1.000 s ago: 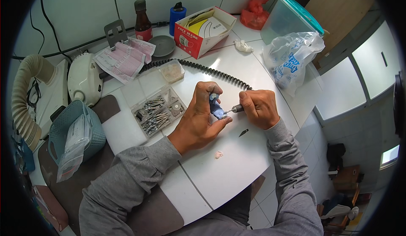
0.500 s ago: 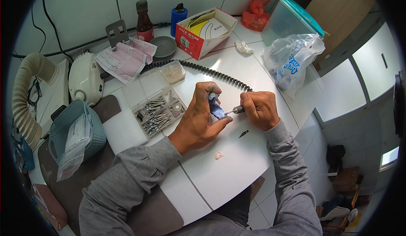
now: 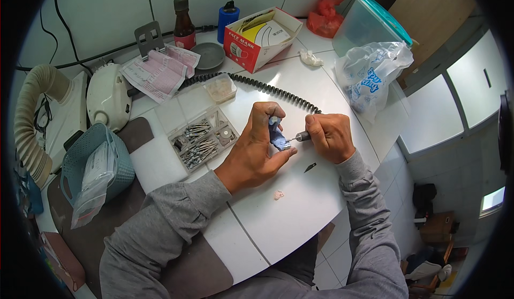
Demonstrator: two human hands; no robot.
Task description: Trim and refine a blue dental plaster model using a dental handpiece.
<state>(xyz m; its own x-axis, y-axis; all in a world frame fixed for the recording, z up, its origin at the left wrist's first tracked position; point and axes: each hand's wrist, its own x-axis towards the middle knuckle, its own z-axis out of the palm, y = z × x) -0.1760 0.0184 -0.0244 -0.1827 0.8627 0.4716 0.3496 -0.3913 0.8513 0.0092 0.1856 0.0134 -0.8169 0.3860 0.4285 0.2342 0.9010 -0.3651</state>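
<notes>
Pinched between the thumb and fingers of my left hand (image 3: 249,154) is a small blue plaster cast (image 3: 278,138), with a whitish part at its upper end. My right hand (image 3: 332,138) is closed around a rotary handpiece (image 3: 303,136), its thin metal bur pointing left at the lower part of the cast. Whether the tip touches the cast, I cannot tell. Below the handpiece a small pointed blade (image 3: 310,167) lies on the white table (image 3: 251,218). Nearer to me is a pale pink crumb (image 3: 278,195).
Left of my hands sits a divided clear box (image 3: 201,144) of burs. Beyond it are a small clear container (image 3: 220,88), a coiled black cord (image 3: 273,90) and a mask box (image 3: 262,39). A blue-grey basket (image 3: 120,162) stands left; a plastic bag (image 3: 369,79) lies back right.
The cast has turned slightly in my left fingers, showing more of its blue face. My right hand keeps the handpiece at nearly the same place. The whole view has shifted slightly.
</notes>
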